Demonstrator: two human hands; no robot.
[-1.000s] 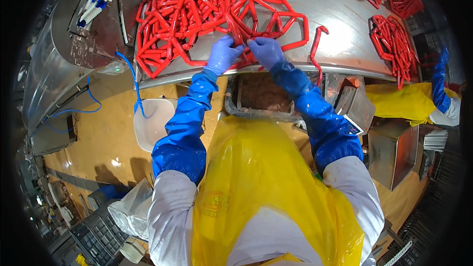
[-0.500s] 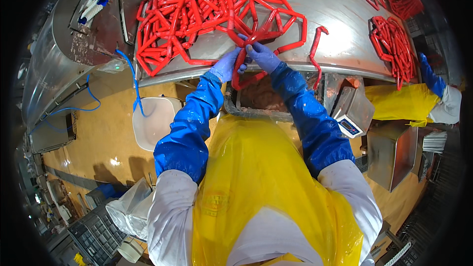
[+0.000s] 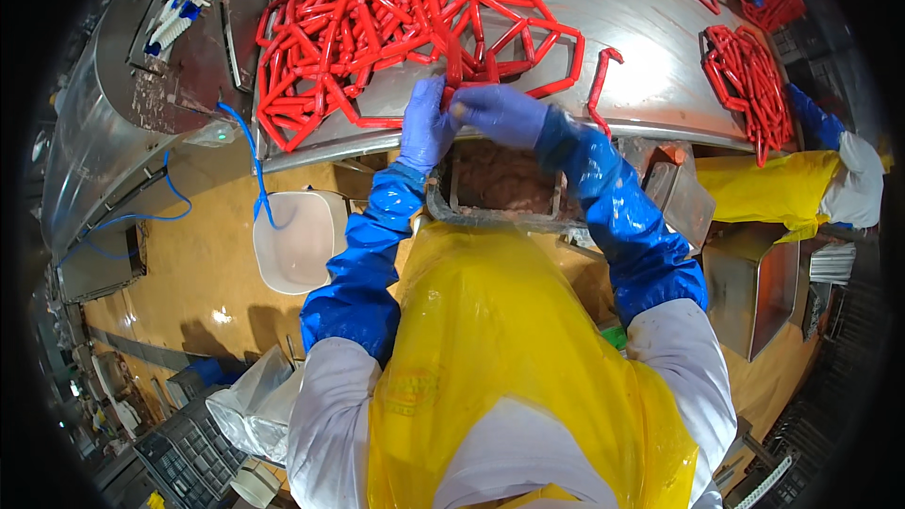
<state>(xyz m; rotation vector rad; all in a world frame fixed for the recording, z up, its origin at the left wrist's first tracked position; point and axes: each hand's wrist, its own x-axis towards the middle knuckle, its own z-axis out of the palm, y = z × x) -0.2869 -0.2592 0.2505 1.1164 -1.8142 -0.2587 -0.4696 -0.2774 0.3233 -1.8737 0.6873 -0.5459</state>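
A large tangle of red linked sausages (image 3: 349, 47) covers the left part of the steel table. At its near edge, my left hand (image 3: 426, 127), in a purple glove, is closed around part of a sausage string (image 3: 453, 61) that rises from between the hands. My right hand (image 3: 504, 115), gloved the same, reaches across from the right with its fingers pinched together against the left one. Its fingertips are slightly blurred, and what they grip is hidden. Below both hands sits a grey-rimmed tub (image 3: 438, 203) with pinkish meat (image 3: 500, 179) inside.
A short loose sausage string (image 3: 600, 85) lies at the table's near edge. More red links (image 3: 749, 90) are piled to the right, near another person's yellow apron (image 3: 768, 193). A scale (image 3: 679, 198) stands right of the tub; a white bin (image 3: 300, 259) and blue hose (image 3: 255, 146) are left.
My right hand has turned over, its elbow swinging outward, and its fingers have come against the left hand. The loop of links that hung over the tub has gone from there.
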